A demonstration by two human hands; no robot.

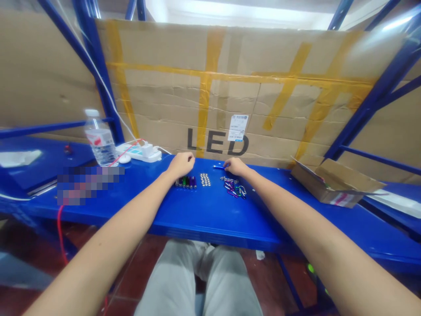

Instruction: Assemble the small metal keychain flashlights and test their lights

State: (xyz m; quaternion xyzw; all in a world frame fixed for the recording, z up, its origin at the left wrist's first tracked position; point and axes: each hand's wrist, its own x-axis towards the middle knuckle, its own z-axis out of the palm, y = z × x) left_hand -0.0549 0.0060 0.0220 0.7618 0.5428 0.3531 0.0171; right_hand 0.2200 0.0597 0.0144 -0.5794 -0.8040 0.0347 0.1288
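Observation:
My right hand (236,166) rests at the far edge of the blue metal bench (210,210), pinching a slim blue metal cylinder (219,166) that sticks out left from its fingers. Just below that hand lies a tangled heap of small coloured carabiners (234,188). My left hand (182,165) is curled on the bench, and its fingers hide anything inside them. Nearest to it stands a tight row of small multicoloured metal cylinders (186,182). Between the hands is a small cluster of silver button-like pieces (205,179).
A plastic water bottle (99,138) and a white power strip (138,153) with a plugged-in charger stand at the far left. An open cardboard box (333,184) sits at the right. A taped cardboard sheet printed "LED" (217,142) rises behind the bench.

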